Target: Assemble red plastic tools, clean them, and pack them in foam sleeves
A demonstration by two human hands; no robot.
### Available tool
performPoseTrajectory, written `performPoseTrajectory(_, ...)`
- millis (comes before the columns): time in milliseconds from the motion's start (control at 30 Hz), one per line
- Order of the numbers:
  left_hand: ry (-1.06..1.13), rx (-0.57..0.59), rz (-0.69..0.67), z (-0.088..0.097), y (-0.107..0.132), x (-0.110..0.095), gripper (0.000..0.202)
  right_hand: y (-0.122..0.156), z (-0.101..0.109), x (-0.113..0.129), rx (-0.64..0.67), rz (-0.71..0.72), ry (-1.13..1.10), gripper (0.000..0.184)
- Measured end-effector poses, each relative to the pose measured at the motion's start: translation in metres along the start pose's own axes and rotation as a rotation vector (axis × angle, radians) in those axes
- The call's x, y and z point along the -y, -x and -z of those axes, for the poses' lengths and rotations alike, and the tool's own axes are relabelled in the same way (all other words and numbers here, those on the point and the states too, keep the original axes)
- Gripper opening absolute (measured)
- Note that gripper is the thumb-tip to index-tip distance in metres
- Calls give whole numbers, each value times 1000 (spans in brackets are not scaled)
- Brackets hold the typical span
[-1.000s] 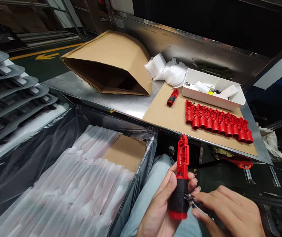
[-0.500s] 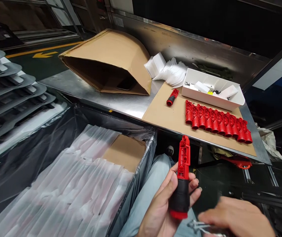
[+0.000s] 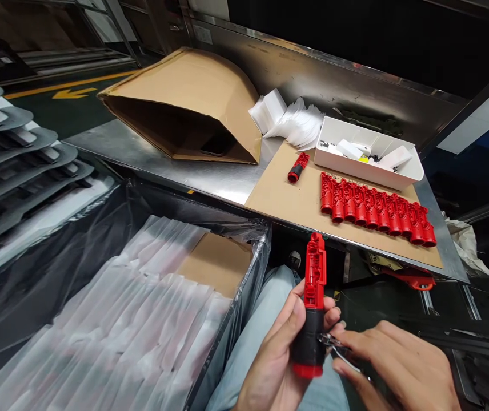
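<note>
My left hand (image 3: 281, 357) grips a red plastic part with a black sleeve (image 3: 314, 302) upright, its red end pointing away from me. My right hand (image 3: 394, 365) holds small metal nippers (image 3: 333, 346). Their tips sit against the black sleeve, just under my left fingers. On the cardboard sheet (image 3: 289, 194) on the bench lies a row of several red parts (image 3: 375, 211). A shorter red-and-black piece (image 3: 298, 167) lies beside that row.
A white tray (image 3: 367, 157) of small white pieces and white sheets (image 3: 289, 120) stand on the steel bench (image 3: 176, 171) near a bent cardboard sleeve (image 3: 184, 108). To my left is a black-lined bin (image 3: 120, 302) of white packets. A red tool (image 3: 411, 278) lies below the bench.
My right hand has come back up from the lower right, bringing the nippers to the black sleeve. My left hand still holds the part. The view has drifted slightly.
</note>
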State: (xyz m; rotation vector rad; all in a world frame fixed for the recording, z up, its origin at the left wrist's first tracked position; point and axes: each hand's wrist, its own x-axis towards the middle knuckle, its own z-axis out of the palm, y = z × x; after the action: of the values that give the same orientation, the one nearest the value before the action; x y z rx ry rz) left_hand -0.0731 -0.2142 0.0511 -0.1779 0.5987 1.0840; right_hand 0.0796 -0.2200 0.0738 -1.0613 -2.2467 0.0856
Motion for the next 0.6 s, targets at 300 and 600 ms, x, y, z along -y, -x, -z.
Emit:
performPoseTrajectory(300, -27, 54, 15, 3, -2, 1, 48, 0, 5, -6, 47, 99, 33, 9)
performPoseTrajectory(600, -42, 33, 31, 5, -2, 1, 53, -1, 6, -7, 44, 96, 37, 12)
